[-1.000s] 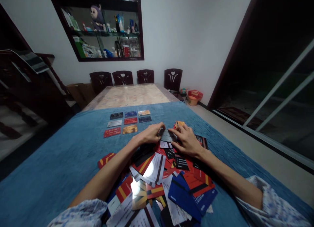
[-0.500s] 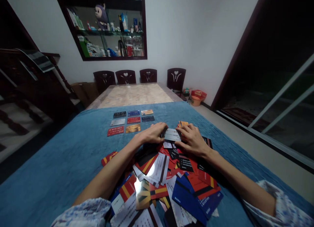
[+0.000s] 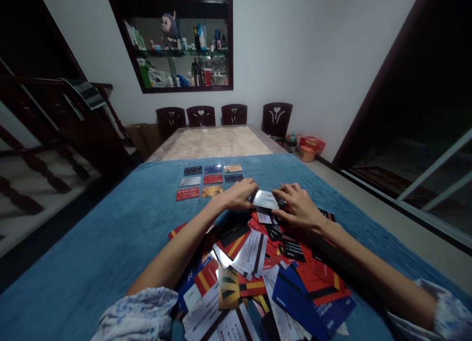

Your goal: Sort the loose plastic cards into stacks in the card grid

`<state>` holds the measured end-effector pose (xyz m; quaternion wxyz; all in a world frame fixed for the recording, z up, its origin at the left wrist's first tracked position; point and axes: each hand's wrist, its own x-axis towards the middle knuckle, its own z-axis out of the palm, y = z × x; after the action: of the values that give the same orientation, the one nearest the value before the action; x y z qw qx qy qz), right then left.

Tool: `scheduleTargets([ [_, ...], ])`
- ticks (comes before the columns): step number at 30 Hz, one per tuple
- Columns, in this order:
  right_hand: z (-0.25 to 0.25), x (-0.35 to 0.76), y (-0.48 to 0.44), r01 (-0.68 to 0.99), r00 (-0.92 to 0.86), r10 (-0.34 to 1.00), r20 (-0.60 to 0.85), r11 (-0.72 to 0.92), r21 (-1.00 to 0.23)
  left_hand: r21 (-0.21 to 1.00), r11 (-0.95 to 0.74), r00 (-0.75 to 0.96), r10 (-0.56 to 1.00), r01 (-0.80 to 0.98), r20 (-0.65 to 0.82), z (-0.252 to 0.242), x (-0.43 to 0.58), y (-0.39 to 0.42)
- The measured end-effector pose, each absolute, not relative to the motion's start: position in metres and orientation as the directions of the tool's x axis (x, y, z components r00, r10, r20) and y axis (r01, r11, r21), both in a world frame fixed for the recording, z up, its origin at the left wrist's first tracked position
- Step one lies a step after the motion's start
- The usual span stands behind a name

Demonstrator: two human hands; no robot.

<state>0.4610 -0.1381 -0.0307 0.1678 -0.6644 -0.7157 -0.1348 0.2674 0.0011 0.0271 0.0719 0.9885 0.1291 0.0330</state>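
Note:
A silver card [image 3: 265, 200] with dark lettering is held over the far edge of a heaped pile of cards [image 3: 254, 252]. My left hand [image 3: 241, 194] pinches its left end, fingers curled. At its right end my right hand [image 3: 297, 206] grips with thumb and fingers. A black card [image 3: 282, 202] shows between the right fingers; whether it is gripped too or lies behind, I cannot tell. Under my hands lie red, black, white, blue and gold cards, overlapping at all angles. Left of the pile's far side, several cards [image 3: 213, 179] lie spaced in rows.
A blue cloth [image 3: 121, 238] covers the near part of the table, and its bare marble-look top [image 3: 221, 142] shows beyond. Dark wooden chairs [image 3: 277, 119] stand at the far end. A shelf niche [image 3: 186, 51] is set in the wall.
The whole view has shifted, so everything sits farther right. The silver card is tilted a little and catches more light. A black card now shows by the right fingers.

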Motion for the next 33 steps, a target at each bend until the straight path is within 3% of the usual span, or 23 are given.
scheduleTargets([
  [7,-0.015,0.447,-0.117,0.99,-0.125,0.928,0.352,0.138,-0.013,0.095,-0.961,0.961,0.266,0.259,0.071,0.025,0.247,0.021],
  [33,0.019,0.343,-0.001,0.967,-0.25,0.959,0.135,0.253,-0.002,0.021,-0.829,0.827,0.559,0.559,0.064,0.025,0.136,0.09],
])
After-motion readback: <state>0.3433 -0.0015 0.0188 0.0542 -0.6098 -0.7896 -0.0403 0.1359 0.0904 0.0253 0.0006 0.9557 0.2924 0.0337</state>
